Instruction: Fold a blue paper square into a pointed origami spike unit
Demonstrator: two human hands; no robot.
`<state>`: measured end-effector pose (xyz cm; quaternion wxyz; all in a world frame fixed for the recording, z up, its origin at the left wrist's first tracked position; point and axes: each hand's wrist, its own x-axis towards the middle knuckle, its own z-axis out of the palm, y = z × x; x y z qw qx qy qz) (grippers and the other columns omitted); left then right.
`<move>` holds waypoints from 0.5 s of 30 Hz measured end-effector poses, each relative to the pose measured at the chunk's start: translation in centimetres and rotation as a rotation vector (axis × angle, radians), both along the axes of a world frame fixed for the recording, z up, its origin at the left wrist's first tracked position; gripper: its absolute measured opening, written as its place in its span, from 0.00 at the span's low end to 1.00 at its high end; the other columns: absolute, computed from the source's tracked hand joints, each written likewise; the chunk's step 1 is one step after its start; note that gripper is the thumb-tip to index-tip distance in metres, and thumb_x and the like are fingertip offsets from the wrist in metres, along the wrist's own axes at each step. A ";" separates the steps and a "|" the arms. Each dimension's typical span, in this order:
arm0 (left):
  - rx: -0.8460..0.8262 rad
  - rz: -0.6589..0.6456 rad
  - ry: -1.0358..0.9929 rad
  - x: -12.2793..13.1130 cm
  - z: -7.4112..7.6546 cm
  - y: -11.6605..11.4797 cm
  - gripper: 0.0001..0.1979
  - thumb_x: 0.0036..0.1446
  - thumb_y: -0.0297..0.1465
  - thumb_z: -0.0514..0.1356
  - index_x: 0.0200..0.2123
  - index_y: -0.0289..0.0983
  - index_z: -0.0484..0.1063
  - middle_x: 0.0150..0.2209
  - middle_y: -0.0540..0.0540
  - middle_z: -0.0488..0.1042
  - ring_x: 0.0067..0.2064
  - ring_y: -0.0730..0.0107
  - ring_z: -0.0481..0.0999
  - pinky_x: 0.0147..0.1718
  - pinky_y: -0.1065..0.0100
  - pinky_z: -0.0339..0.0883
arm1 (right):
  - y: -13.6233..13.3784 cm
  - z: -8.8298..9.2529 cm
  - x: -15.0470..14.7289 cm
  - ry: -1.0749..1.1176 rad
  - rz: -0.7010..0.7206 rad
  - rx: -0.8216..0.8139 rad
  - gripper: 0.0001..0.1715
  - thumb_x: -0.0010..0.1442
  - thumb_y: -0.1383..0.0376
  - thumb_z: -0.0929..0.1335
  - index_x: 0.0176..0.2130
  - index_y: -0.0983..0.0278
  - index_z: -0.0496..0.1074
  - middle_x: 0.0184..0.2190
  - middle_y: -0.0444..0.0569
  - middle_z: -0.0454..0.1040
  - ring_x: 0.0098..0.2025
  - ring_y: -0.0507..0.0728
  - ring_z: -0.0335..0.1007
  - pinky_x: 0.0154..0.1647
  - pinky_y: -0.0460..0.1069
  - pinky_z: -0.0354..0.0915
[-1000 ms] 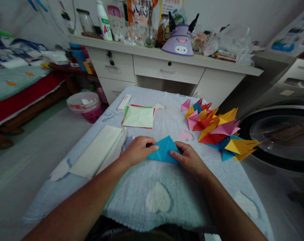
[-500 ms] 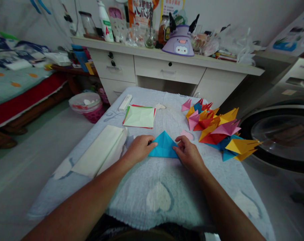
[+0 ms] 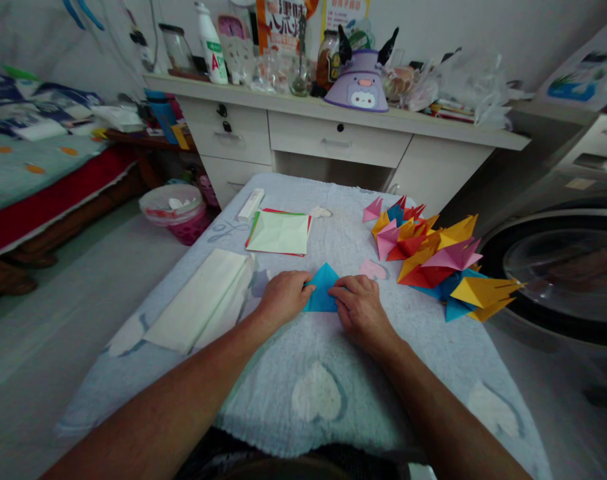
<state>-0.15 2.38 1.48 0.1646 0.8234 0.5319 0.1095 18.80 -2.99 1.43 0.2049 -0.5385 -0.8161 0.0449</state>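
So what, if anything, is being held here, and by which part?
The blue folded paper: left hand at its left corner, right hand over its right side.

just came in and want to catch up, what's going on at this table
A person has both hands on a blue folded paper on a towel-covered table. The left hand pinches its left corner, and the right hand covers its right side. To the right lies a pile of folded paper pieces in many colours. Further back is a stack of flat sheets, and to the left a white folded bundle.
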 end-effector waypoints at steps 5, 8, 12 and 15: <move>-0.007 0.001 0.042 0.2 0.1 0.1 0.11 0.62 0.34 0.55 0.30 0.38 0.74 0.33 0.45 0.78 0.37 0.62 0.76 0.34 0.66 0.59 | -0.1 -0.3 -0.4 -0.059 0.029 -0.073 0.15 0.64 0.69 0.64 0.48 0.60 0.76 0.47 0.50 0.75 0.47 0.60 0.62 0.48 0.55 0.54; 0.003 0.007 0.073 0.2 0.2 0.0 0.10 0.62 0.35 0.55 0.33 0.38 0.74 0.35 0.44 0.79 0.39 0.61 0.76 0.35 0.66 0.60 | -0.1 -0.6 -0.5 -0.091 0.017 -0.086 0.15 0.65 0.68 0.64 0.48 0.59 0.76 0.48 0.50 0.74 0.47 0.60 0.62 0.48 0.55 0.54; 0.028 0.049 0.112 -0.3 0.2 -0.1 0.09 0.62 0.37 0.57 0.40 0.40 0.72 0.36 0.45 0.79 0.38 0.61 0.78 0.33 0.67 0.60 | 0.0 -0.7 -0.6 -0.109 0.006 -0.076 0.15 0.66 0.67 0.64 0.49 0.59 0.75 0.48 0.50 0.74 0.47 0.60 0.62 0.49 0.55 0.53; 0.041 0.049 0.140 -0.9 0.3 -0.1 0.11 0.62 0.40 0.57 0.42 0.40 0.71 0.36 0.44 0.79 0.38 0.59 0.78 0.32 0.67 0.60 | 0.0 -0.6 -0.7 -0.121 -0.005 -0.066 0.14 0.66 0.67 0.64 0.48 0.59 0.76 0.47 0.49 0.75 0.47 0.60 0.63 0.50 0.56 0.52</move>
